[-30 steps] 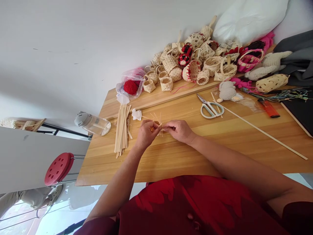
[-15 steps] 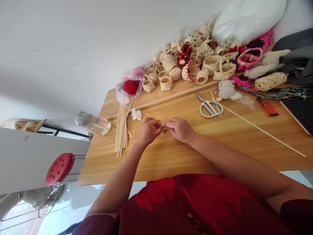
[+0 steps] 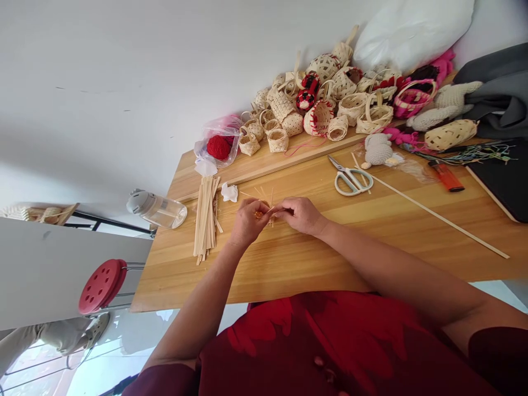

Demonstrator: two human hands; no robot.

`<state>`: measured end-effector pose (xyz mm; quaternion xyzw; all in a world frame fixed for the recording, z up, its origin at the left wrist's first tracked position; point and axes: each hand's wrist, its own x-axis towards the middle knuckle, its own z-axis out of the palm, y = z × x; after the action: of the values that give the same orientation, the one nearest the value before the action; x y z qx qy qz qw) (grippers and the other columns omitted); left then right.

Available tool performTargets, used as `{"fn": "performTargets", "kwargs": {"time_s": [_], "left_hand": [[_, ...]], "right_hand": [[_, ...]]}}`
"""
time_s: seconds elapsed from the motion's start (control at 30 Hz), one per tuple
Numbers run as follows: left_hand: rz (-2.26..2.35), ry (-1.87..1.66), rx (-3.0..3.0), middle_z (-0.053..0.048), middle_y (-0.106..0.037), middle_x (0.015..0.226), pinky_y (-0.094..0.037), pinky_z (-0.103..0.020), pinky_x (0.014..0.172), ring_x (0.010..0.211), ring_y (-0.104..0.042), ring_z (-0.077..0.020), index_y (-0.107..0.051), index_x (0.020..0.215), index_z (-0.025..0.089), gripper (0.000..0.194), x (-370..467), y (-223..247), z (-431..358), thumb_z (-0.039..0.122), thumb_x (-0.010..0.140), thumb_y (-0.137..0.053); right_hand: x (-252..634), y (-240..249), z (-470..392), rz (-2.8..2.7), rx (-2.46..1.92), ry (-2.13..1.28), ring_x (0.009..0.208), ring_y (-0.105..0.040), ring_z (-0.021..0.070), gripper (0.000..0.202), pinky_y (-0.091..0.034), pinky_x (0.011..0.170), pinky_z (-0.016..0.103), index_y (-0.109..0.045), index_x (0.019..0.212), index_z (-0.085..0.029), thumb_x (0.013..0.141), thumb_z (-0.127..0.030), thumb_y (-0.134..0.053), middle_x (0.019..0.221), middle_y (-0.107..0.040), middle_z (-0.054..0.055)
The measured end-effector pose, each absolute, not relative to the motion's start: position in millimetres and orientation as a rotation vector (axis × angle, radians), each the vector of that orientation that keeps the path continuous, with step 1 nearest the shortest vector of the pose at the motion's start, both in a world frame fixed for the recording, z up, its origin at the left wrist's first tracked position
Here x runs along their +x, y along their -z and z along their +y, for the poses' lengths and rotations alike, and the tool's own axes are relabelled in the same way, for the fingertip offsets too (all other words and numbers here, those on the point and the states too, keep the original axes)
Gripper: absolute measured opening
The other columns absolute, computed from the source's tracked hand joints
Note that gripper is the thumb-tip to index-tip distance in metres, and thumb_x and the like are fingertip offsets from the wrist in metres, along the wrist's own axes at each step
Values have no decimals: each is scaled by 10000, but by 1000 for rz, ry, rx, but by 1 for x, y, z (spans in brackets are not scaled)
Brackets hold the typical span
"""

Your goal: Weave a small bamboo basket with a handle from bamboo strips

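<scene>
Both hands meet above the middle of the wooden table [image 3: 297, 264], pinching a small piece of weaving made of thin pale strips [image 3: 271, 208]. Strip ends fan out behind and below the fingers. My left hand [image 3: 248, 223] is closed round its left side, where a bit of orange shows between the fingers. From the right, my right hand [image 3: 301, 214] pinches the strips with thumb and forefinger, its fingertips close to the left ones. Much of the weaving is hidden by the fingers.
Flat strips [image 3: 205, 220] lie left, beside a clear bottle [image 3: 159, 210] and crumpled white tissue [image 3: 229, 192]. Scissors [image 3: 350, 179], a long strip [image 3: 437, 214] and an orange lighter [image 3: 446, 177] lie right. Small woven baskets [image 3: 278, 141] and red yarn [image 3: 218, 147] line the back.
My right hand has drawn slightly left and closer to my left hand, both still pinching the strips. The view has shifted a little; the things on the table have stayed put.
</scene>
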<state>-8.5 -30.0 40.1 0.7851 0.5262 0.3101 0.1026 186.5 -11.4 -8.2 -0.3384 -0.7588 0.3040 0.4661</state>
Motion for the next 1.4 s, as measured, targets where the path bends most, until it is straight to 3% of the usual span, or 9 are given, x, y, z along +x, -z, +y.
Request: {"fn": "performTargets", "kwargs": {"time_s": [0.17,0.33,0.53,0.7,0.9,1.07,1.3,1.4], "left_hand": [[1551,-837,2290,-43,-746,896,-548,-385,919,1008,-656,-232,-703,766,223,90,-11,-44,-32,202,842,-747],[1534,-896,2348,-41,-741,855,-544,-378,905,979,-640,-227,-710,760,226,92,-10,-41,-34,252,840,-748],[1587,-932,2366,-41,-726,817,-541,-368,856,935,-638,-228,-687,739,213,96,-9,-37,-32,143,779,-739],[1551,-944,2391,-51,-717,847,-526,-388,914,996,-643,-236,-663,767,209,119,-11,-36,-32,234,881,-689],[1509,-879,2339,-53,-702,885,-514,-360,891,996,-648,-218,-596,780,209,138,-10,-40,-30,229,911,-631],[1506,-799,2270,-29,-672,807,-512,-344,832,872,-628,-201,-585,767,212,136,-14,-45,-31,204,898,-619],[1454,-758,2217,-62,-744,1034,-511,-415,1022,1142,-636,-251,-709,881,229,87,-19,-49,-37,159,843,-675],[1453,-774,2221,-65,-744,1030,-512,-418,1025,1154,-633,-255,-701,873,224,77,-21,-47,-37,156,845,-679]], "right_hand": [[186,10,-12,-1926,-813,-625,718,-617,148,151,-453,700,257,-807,930,-210,915,-149,-670,775,-714,26],[187,11,-13,-2004,-806,-522,799,-625,182,182,-463,751,285,-805,977,-211,934,-144,-640,816,-710,52],[186,10,-14,-2005,-804,-522,745,-615,159,222,-458,711,261,-808,1064,-227,932,-142,-651,791,-693,33],[187,7,-13,-1922,-792,-635,737,-636,154,198,-469,724,262,-808,1047,-201,915,-144,-672,815,-743,41],[187,6,-13,-1876,-827,-749,722,-664,143,139,-471,691,250,-801,981,-206,902,-178,-690,899,-795,38],[185,6,-14,-1842,-872,-904,626,-602,108,146,-437,643,233,-781,988,-185,874,-164,-693,851,-786,9],[186,5,-14,-1865,-896,-945,532,-484,94,118,-368,565,229,-769,953,-186,857,-213,-706,634,-654,-45],[186,4,-16,-1871,-894,-958,543,-510,102,107,-388,564,234,-771,924,-176,861,-239,-712,668,-694,-23]]}}
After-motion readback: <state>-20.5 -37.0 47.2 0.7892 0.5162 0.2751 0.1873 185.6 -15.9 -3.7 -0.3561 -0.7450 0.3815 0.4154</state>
